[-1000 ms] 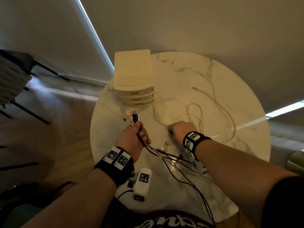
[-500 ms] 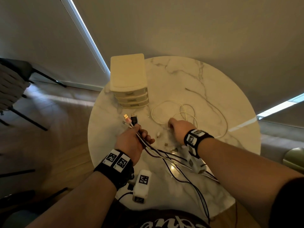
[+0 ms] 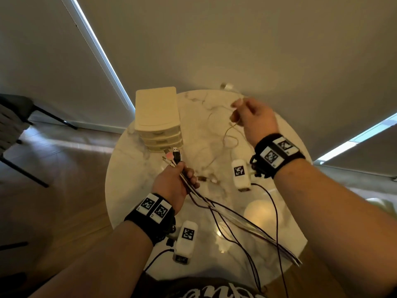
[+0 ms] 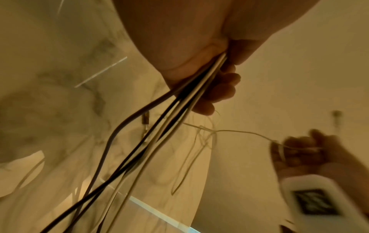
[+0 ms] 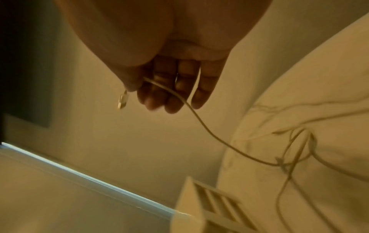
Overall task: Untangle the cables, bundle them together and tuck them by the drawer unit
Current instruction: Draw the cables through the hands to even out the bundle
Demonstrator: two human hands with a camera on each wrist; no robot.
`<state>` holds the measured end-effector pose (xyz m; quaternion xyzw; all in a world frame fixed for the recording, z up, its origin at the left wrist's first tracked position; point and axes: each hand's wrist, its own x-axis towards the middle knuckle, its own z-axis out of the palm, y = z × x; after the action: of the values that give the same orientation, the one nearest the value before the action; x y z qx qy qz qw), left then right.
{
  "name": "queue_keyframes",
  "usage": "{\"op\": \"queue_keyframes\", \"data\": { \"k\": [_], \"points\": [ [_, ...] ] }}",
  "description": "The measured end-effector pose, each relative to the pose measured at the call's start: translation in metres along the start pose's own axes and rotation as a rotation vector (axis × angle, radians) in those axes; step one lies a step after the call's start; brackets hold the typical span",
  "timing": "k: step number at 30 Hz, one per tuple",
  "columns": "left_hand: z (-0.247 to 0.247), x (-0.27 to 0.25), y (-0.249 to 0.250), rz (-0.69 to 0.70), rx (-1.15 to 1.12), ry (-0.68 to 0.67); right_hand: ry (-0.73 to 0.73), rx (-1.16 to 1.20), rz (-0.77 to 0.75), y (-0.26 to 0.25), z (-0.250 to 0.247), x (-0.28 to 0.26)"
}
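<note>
My left hand (image 3: 176, 179) grips a bundle of black and white cables (image 3: 225, 211) near their plug ends (image 3: 174, 157), which stick up just in front of the cream drawer unit (image 3: 158, 117). The cables (image 4: 151, 134) trail down across the table toward its near right edge. My right hand (image 3: 251, 119) is raised above the far side of the table and pinches a thin white cable (image 3: 229, 134) near its plug (image 5: 122, 100). That white cable (image 5: 219, 141) hangs down to a loose knotted tangle (image 5: 293, 151) on the marble.
The round marble table (image 3: 279, 244) carries the drawer unit at its far left. A loose connector (image 3: 206, 179) lies mid-table. A dark chair (image 3: 19, 130) stands at left on the wood floor. Curtains hang behind the table.
My right hand has risen from the table surface, lifting the white cable's end up and away. The left hand keeps its grip on the bundle, nearly in place.
</note>
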<state>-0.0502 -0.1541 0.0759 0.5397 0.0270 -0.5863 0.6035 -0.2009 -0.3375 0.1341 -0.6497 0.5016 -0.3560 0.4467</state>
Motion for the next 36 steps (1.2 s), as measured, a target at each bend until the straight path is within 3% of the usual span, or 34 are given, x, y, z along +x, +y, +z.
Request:
{"op": "queue_keyframes", "data": {
  "k": [3, 6, 8, 10, 12, 16, 18, 23, 25, 29, 36],
  "points": [
    [0.01, -0.002, 0.0, 0.022, 0.024, -0.022, -0.046, 0.212, -0.05, -0.028, -0.012, -0.007],
    [0.016, -0.007, 0.0, 0.041, 0.044, -0.038, -0.198, 0.17, 0.007, -0.03, -0.016, -0.022],
    [0.018, -0.009, -0.001, 0.06, 0.045, -0.047, -0.162, 0.183, -0.052, -0.033, -0.023, -0.031],
    [0.021, -0.011, -0.002, 0.077, 0.041, -0.055, -0.058, 0.348, -0.137, -0.044, -0.028, -0.037],
    [0.024, -0.012, -0.003, 0.085, 0.031, -0.05, -0.071, 0.412, -0.167, -0.051, -0.026, -0.045],
    [0.031, -0.013, -0.007, 0.097, -0.001, -0.048, -0.365, -0.019, -0.131, -0.026, -0.005, -0.073],
    [0.032, -0.016, -0.009, 0.108, 0.004, -0.073, -0.421, -0.126, -0.115, -0.013, 0.005, -0.089],
    [0.034, -0.024, -0.013, 0.097, -0.009, -0.142, -0.449, -0.269, -0.11, 0.002, 0.021, -0.106],
    [0.039, -0.027, -0.015, 0.14, 0.082, -0.149, -0.436, -0.29, -0.089, 0.002, 0.023, -0.107],
    [0.047, -0.029, -0.02, 0.228, 0.225, -0.081, -0.379, -0.353, -0.114, 0.001, 0.026, -0.107],
    [0.05, -0.022, -0.002, 0.287, 0.06, 0.155, -0.487, -0.308, -0.158, 0.023, 0.017, -0.119]
  ]
}}
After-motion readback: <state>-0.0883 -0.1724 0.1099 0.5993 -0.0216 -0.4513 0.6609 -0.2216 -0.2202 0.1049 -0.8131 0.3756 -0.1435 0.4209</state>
